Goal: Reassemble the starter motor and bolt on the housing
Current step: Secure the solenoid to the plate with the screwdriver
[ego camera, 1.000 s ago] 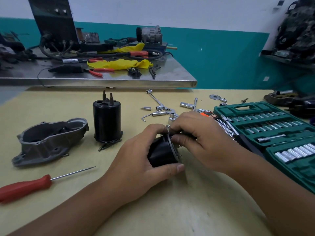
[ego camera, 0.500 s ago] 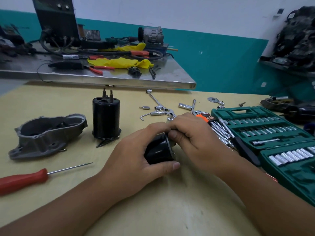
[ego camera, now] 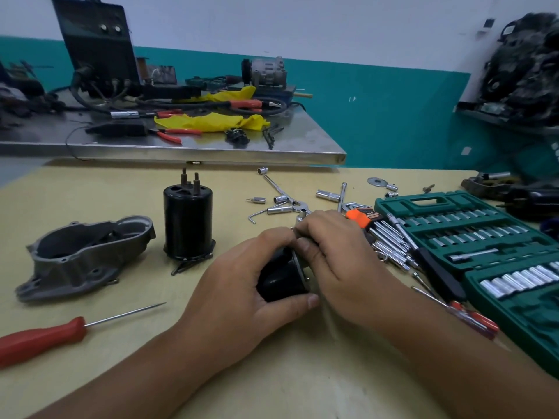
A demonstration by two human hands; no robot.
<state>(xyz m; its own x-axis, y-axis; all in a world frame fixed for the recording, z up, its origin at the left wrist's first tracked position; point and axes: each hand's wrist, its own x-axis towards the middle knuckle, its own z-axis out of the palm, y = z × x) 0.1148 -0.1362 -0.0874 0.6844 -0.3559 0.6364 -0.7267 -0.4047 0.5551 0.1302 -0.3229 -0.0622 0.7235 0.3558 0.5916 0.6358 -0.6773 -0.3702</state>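
Our left hand [ego camera: 239, 294] grips the short black cylindrical motor part [ego camera: 279, 279] with curled fingers. Our right hand [ego camera: 335, 261] curls over its metal end, pinching there.

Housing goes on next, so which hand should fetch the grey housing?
Probably the left hand: the grey housing lies on its side of the table. The right hand is farther away, across the black motor part.

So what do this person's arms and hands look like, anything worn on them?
Both forearms are bare as far as the frame shows: no sleeves, gloves, watch or rings visible on the left hand or the right hand. Fingernails are short and unpainted.
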